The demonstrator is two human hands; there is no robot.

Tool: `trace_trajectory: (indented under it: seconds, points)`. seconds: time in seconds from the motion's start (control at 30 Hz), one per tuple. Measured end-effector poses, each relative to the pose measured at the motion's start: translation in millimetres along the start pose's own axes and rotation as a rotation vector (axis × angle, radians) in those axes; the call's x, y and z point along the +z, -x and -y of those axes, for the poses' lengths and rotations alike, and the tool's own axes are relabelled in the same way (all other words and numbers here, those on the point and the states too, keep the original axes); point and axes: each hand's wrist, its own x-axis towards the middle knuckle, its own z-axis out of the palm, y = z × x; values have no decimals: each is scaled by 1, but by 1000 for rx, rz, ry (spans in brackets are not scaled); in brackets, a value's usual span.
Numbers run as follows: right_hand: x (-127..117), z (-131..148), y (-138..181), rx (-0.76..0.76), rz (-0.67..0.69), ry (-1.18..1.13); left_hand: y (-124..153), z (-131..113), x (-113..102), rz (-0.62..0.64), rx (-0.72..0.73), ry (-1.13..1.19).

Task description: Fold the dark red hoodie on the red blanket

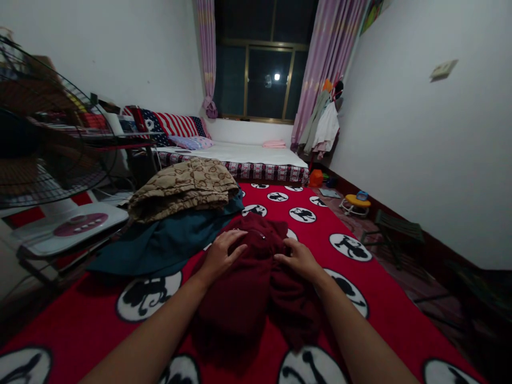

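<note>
A dark red garment [240, 288], seemingly trousers, lies rumpled on a red blanket [384, 314] with black-and-white round prints. Two leg-like parts of it stretch toward me, and a zip or metal trim shows near its far end. My left hand [224, 255] rests on the upper left of the garment, thumb apart from the fingers. At the upper right edge, my right hand [301, 259] touches the cloth with bent fingers and a spread thumb; its fingertips are partly hidden. Left of the garment lie patterned tan trousers [188, 186] on a teal garment [160, 240].
A fan [52, 128] stands at the left by a white folding chair [76, 226]. Farther off are a bed [256, 154] and a window [266, 80]. Along the right wall are a yellow stool [357, 201], a dark folding stool [396, 228] and hanging clothes [326, 128].
</note>
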Motion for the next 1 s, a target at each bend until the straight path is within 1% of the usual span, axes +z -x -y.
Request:
trace_trajectory:
  seconds: [0.1,0.2,0.33,0.43,0.5,0.57,0.6,0.7,0.8,0.83,0.9,1.0]
  points:
    - [1,0,-2,-26,-11,-77,0,-1,0,44,-1,31]
    - [2,-2,-2,12,-21,-239,0,-1,0,64,-31,40]
    - [2,-4,-1,94,-20,-475,3,-7,0,32,-15,32]
    - [-1,-6,1,166,-19,-579,4,-12,-3,-12,-5,-28]
    - [-3,-6,2,232,-53,-604,5,-12,-6,-72,-73,-139]
    - [-4,-6,3,262,-130,-614,5,-6,-9,-108,-208,-280]
    - [-5,-5,3,251,-178,-608,5,-1,-10,-98,-280,-347]
    - [-8,4,2,115,-315,-538,4,12,-10,-11,-435,-490]
    - [-11,25,3,-122,-368,-433,1,20,-7,34,-499,-515]
    - [-10,33,4,-209,-355,-388,0,22,-5,47,-511,-498]
    - [-7,50,7,-365,-282,-265,-4,25,-3,74,-514,-456]
    - [4,70,11,-534,-93,-40,-7,29,-1,77,-471,-414]
